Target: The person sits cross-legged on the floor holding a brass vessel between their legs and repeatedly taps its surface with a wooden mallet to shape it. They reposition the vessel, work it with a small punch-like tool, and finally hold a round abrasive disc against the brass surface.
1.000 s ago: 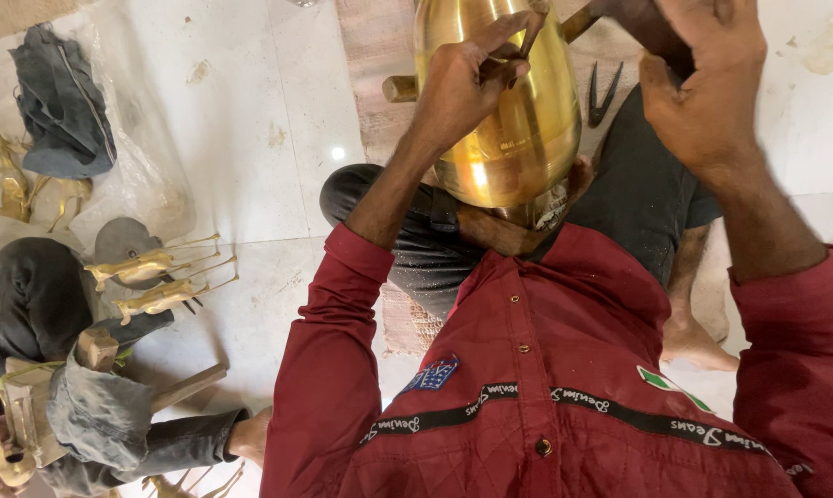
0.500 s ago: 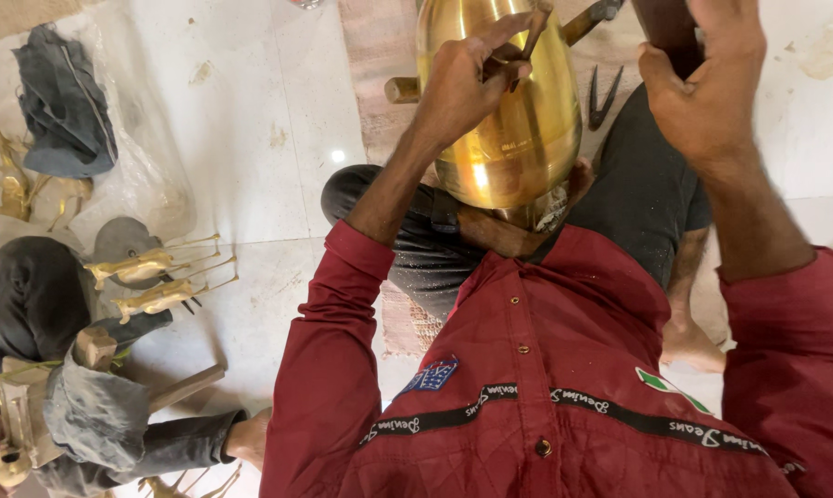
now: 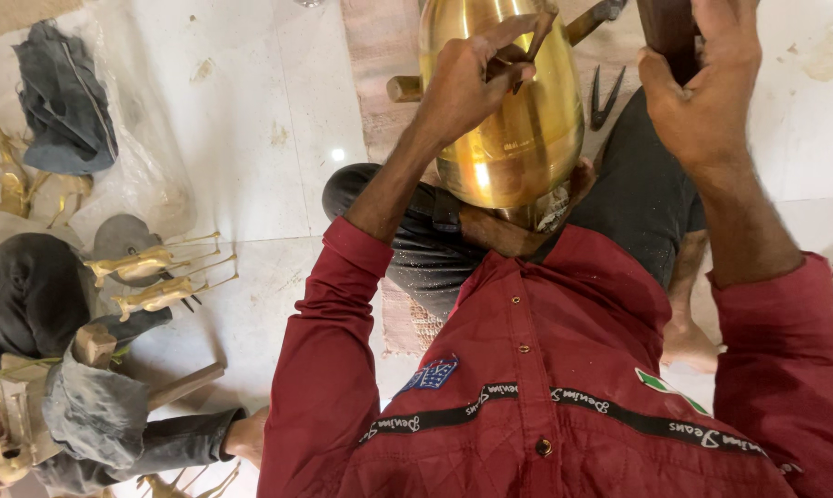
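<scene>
The brass vessel [image 3: 513,120] under my left hand [image 3: 467,83] is polished metal, glossy and smooth, throwing bright highlights. The handle [image 3: 670,32] gripped in my right hand [image 3: 702,101] looks like dark, matt wood. My jacket [image 3: 564,387] is red cloth with a slight sheen. The floor [image 3: 250,138] is pale, smooth stone, faintly shiny. Beside it the small brass figures [image 3: 158,277] look duller, and the grey rags [image 3: 61,101] are matt cloth.

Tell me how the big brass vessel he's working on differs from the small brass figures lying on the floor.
The brass vessel is large, smooth and rounded; the brass figures are small, with thin spindly legs. The vessel is propped against the person's lap under the left hand, while the figures lie untouched on the white floor. Both share a golden metal colour.
</scene>
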Demonstrator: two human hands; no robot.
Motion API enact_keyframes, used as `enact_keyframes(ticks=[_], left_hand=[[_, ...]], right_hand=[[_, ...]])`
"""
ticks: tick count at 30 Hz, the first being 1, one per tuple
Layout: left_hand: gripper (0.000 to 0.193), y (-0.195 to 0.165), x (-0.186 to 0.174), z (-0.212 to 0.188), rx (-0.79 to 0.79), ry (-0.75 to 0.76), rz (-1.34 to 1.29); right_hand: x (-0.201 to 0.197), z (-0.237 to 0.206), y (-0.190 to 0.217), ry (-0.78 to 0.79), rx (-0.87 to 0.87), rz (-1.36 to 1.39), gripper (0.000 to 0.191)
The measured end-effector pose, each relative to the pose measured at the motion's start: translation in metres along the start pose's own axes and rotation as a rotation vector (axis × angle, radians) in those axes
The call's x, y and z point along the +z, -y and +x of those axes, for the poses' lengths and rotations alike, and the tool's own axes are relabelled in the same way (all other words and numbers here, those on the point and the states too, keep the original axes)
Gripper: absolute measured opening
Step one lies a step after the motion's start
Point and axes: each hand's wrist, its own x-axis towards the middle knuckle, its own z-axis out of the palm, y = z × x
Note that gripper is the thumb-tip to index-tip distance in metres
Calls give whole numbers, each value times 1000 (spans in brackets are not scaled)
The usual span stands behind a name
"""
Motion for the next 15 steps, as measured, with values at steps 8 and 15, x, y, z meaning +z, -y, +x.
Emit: enact_keyframes(ticks=[8, 15], left_hand=[[50, 0, -3, -2, 69, 25, -50], [48, 1, -3, -2, 41, 66, 15]], right_hand=[[-6, -11, -21, 119, -113, -345, 64], [-1, -17, -24, 34, -294, -301, 64]])
